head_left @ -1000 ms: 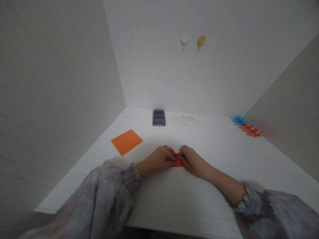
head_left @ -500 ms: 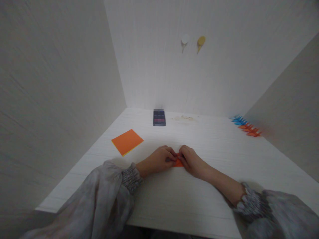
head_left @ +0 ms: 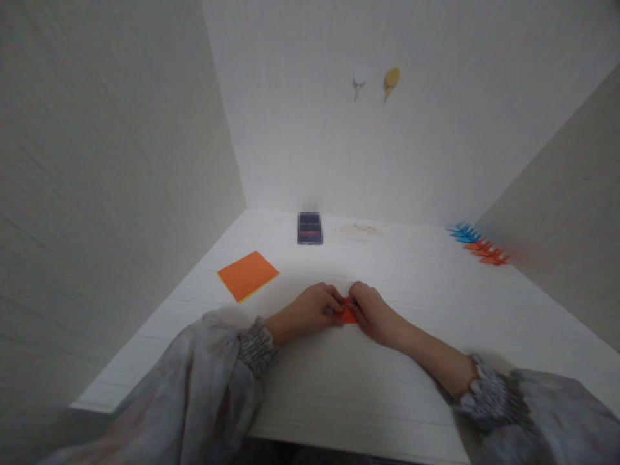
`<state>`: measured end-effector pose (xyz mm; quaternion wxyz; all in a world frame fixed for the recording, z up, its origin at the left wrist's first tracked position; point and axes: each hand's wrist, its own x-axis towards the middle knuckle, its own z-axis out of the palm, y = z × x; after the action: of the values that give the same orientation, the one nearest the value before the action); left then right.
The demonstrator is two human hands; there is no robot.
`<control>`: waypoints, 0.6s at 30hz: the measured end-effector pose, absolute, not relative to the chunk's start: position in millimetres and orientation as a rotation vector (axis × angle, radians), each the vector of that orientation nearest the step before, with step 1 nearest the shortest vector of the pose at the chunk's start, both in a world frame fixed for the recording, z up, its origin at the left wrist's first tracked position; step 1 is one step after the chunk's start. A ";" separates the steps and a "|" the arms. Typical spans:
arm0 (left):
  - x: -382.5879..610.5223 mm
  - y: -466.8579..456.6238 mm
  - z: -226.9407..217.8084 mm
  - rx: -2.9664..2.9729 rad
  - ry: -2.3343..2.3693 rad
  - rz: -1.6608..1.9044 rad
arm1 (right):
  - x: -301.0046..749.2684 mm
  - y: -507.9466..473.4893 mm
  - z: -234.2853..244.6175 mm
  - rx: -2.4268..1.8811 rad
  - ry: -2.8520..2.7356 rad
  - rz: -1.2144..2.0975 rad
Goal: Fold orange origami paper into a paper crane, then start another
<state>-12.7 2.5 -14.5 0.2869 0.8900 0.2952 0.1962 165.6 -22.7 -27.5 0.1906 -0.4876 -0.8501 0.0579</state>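
A small folded orange paper (head_left: 347, 316) lies on the white table (head_left: 339, 387) in front of me. My left hand (head_left: 310, 309) pinches its left side with curled fingers. My right hand (head_left: 372, 309) presses and pinches its right side, fingers closed on it. The two hands meet fingertip to fingertip over the paper, so most of the paper is hidden.
A stack of orange square sheets (head_left: 248, 274) lies to the left. A dark phone (head_left: 310, 228) rests near the back wall. Several blue (head_left: 464, 233) and orange folded paper pieces (head_left: 488, 252) sit in a row at the far right. Two hooks (head_left: 375, 81) hang on the wall.
Both hands stay on the orange paper, shifted only slightly; the fingers have worked a little on the fold.
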 end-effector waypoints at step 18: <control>-10.9 4.2 -14.9 2.254 0.872 0.599 | 164.9 -22.3 -28.0 -1.363 -2.404 0.140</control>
<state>-10.9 4.2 -14.9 0.3201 0.8576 0.3316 0.2281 164.9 -22.3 -28.0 0.1864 -0.4839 -0.8536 0.0496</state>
